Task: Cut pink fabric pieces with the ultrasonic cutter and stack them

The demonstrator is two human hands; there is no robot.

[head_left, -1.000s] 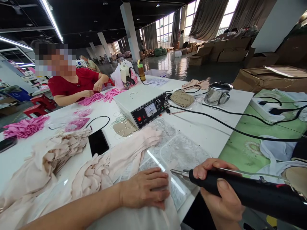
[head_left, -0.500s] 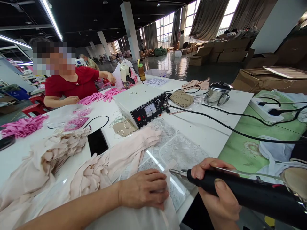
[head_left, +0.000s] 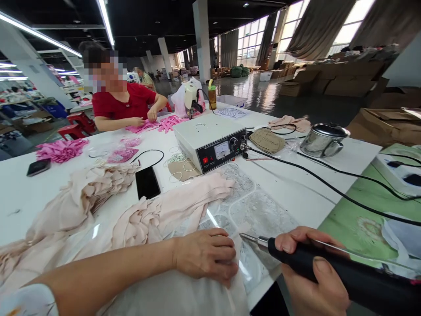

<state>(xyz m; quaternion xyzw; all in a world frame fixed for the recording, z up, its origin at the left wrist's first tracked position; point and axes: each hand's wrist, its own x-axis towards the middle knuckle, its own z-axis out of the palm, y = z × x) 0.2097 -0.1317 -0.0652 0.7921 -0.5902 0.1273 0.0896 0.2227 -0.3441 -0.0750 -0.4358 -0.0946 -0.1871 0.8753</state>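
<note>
One left hand (head_left: pixel 206 256): palm-down, fingers unclenched, on sheer fabric (head_left: pixel 184 296).
Right hand (head_left: pixel 321 280): gripping black handpiece (head_left: pixel 365 277).
Metal tip (head_left: pixel 251 239): at fabric's edge; I'd keep left fingers clear.

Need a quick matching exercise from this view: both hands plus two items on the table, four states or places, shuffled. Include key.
Column one:
1. Left hand
2. Right hand
3. Metal mug
4. Meter box

Column two:
A. Wrapped around a black handheld tool
B. Shows a red switch on its front
C. Resting on pale cloth
D. Lid on

Pairs: 1-C, 2-A, 3-D, 4-B
</note>
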